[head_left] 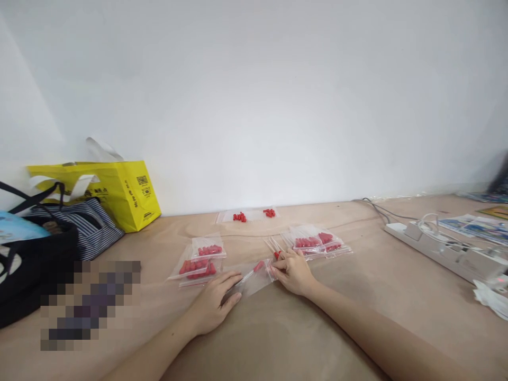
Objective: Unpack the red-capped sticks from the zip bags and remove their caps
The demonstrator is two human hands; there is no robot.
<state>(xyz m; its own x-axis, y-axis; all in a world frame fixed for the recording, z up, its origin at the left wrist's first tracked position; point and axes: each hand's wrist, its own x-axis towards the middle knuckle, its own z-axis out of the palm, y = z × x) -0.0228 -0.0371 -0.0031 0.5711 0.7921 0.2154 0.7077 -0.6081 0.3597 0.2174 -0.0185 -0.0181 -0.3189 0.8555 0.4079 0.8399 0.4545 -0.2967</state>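
A clear zip bag [254, 279] with a red piece inside lies on the brown table [278, 338] between my hands. My left hand [216, 304] rests on the bag's near left end, fingers pressed flat on it. My right hand [292, 271] is curled at the bag's right end, fingertips pinched on its edge next to a small red piece [277, 255]. Filled bags of red pieces [198, 262] lie just left of the hands. Another stack of filled bags [315, 242] lies just behind my right hand.
Two small heaps of loose red pieces [254, 214] sit on a clear sheet by the wall. A yellow bag [115, 193], a striped bag [85, 225] and a black bag [32, 264] stand at left. A white power strip [444, 248] with cables lies at right.
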